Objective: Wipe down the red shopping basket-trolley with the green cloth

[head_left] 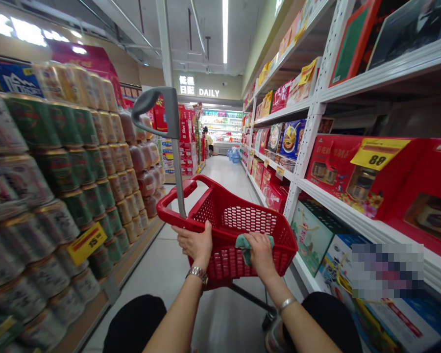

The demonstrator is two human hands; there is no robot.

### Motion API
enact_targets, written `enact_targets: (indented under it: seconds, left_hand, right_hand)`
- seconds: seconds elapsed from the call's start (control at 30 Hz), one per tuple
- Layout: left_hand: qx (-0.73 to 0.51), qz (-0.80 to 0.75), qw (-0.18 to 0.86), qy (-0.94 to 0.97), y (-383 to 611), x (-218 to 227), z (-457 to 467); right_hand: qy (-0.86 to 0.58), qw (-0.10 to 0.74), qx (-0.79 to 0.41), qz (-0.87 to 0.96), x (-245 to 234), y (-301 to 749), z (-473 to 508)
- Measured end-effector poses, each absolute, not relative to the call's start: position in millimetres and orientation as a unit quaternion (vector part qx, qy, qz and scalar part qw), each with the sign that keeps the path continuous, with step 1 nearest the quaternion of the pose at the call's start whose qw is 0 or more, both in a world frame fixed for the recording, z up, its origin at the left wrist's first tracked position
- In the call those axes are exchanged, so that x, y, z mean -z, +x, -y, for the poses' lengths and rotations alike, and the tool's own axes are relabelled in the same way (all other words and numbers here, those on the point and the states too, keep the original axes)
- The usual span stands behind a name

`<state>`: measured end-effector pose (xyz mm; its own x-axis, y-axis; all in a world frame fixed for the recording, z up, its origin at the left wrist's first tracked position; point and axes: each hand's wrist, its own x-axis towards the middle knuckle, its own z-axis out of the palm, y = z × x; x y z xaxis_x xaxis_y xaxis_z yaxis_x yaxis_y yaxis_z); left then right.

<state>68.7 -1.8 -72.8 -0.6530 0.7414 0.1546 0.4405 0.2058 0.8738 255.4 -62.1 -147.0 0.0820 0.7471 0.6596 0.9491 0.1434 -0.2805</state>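
A red plastic shopping basket (220, 206) on wheels stands in the aisle right in front of me, with its grey pull handle (158, 105) raised. My left hand (194, 242) grips the near rim of the basket, fingers curled over it, a metal watch on the wrist. My right hand (260, 252) rests on the same rim and presses a teal cloth (244, 244) against it. My knees in black show at the bottom, low to the floor.
Stacked cans (59, 196) with a yellow price tag (86, 243) fill the left shelving. White shelves (353, 215) with red gift boxes (356, 174) line the right. The pale aisle floor (224, 171) runs ahead to a distant person (208, 141) under a DAILY sign (208, 92).
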Motion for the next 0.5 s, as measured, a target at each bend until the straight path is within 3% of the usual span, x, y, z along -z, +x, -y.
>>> enact_targets:
  seconds: [0.37,0.5]
  left_hand:
    - [-0.584,-0.673,0.211,0.403,68,88,29]
    - [-0.609,-0.618,0.305,0.393,53,103,28]
  right_hand:
    - [-0.628,0.356,0.110,0.683,148,297,56]
    - [-0.640,0.376,0.114,0.660,147,302,57]
